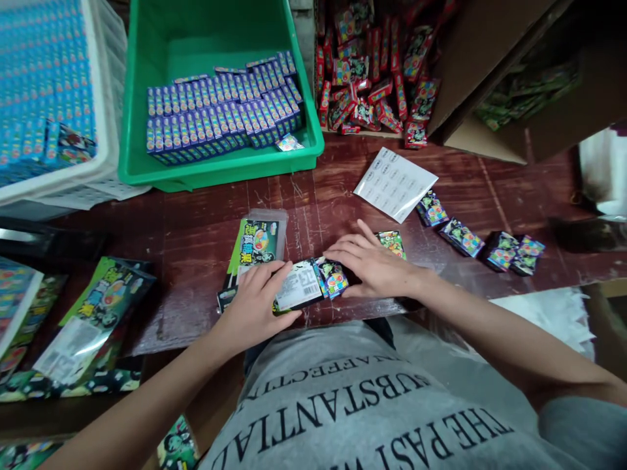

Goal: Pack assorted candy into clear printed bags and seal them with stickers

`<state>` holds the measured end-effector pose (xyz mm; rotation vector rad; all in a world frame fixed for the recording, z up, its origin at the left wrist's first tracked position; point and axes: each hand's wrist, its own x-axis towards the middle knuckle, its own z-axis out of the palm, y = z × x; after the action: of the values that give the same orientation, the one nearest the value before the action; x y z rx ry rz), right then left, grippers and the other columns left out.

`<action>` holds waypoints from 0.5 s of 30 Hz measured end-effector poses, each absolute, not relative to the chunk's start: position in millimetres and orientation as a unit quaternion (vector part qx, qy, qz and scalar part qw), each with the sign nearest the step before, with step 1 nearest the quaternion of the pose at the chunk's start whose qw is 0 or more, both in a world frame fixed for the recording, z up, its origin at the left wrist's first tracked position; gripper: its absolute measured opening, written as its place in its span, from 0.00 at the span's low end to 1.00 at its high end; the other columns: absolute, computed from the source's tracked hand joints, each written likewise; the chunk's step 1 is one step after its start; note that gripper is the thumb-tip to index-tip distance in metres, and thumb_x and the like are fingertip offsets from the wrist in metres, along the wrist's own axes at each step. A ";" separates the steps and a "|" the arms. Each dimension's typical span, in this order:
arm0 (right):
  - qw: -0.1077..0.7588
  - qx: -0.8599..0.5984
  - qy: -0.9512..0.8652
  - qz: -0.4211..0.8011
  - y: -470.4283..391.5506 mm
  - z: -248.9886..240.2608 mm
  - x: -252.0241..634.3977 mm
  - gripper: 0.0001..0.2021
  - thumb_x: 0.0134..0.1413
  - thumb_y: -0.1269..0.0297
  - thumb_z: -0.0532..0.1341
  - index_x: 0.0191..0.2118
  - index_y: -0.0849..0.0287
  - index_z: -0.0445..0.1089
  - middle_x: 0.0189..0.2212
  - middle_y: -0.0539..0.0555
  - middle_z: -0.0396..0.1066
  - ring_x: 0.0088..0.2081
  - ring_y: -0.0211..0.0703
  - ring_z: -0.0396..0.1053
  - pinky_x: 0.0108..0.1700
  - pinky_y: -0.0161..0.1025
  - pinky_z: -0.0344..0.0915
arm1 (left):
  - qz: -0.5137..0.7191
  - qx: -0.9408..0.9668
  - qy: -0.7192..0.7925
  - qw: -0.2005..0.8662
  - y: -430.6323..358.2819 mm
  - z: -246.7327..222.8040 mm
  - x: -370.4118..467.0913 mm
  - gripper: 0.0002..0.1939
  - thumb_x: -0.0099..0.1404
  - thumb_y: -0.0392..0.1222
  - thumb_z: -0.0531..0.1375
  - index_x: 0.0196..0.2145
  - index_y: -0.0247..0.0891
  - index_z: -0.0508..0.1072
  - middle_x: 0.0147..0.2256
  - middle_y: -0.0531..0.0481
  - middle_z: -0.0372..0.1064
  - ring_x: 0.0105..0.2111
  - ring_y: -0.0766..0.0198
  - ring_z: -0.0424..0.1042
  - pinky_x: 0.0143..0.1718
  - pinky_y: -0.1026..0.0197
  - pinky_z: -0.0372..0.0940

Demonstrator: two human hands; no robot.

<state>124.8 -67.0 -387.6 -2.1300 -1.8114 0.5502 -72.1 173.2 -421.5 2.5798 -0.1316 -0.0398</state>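
Note:
My left hand [258, 295] grips the end of a flat packet with a white barcode label [300, 287], its thumb along the near edge and its fingers across the top. At the packet's right end is a small purple candy box [334, 278], with my right hand [369, 264] closed over its right side. How far the box sits inside the packet I cannot tell. Beyond my left hand lie a green-and-black printed packet [260, 240] and clear plastic. A small green-patterned box [390, 243] shows past my right fingers.
A green bin [220, 171] holds rows of purple boxes; a white crate [104, 130] holds blue ones. Red boxes [362, 108] fill a carton at the back. A sticker sheet [396, 185] and several purple boxes [461, 236] lie right. Printed packets [100, 307] are at left.

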 end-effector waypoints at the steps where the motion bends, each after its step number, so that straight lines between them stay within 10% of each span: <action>1: 0.152 -0.731 -0.635 0.197 -65.6 -387.8 124.9 0.42 0.54 0.48 0.70 0.69 0.56 0.56 0.62 0.60 0.67 0.65 0.58 0.59 0.72 0.69 0.24 | -0.010 0.959 -0.057 0.279 171.0 -421.8 -70.0 0.42 0.62 0.47 0.66 0.69 0.39 0.54 0.60 0.36 0.61 0.59 0.42 0.62 0.61 0.41 0.58; 15: 0.189 -0.735 -0.625 0.184 -64.4 -388.6 126.0 0.45 0.53 0.39 0.68 0.70 0.55 0.55 0.62 0.61 0.68 0.66 0.58 0.59 0.72 0.68 0.21 | 0.004 0.952 -0.034 0.305 152.2 -420.0 -53.5 0.40 0.64 0.51 0.66 0.68 0.43 0.54 0.60 0.38 0.60 0.60 0.45 0.62 0.62 0.42 0.59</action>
<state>126.0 -64.4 -388.6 -2.0660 -1.7588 0.5177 -53.5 152.2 -420.0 2.5209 -0.0911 0.0108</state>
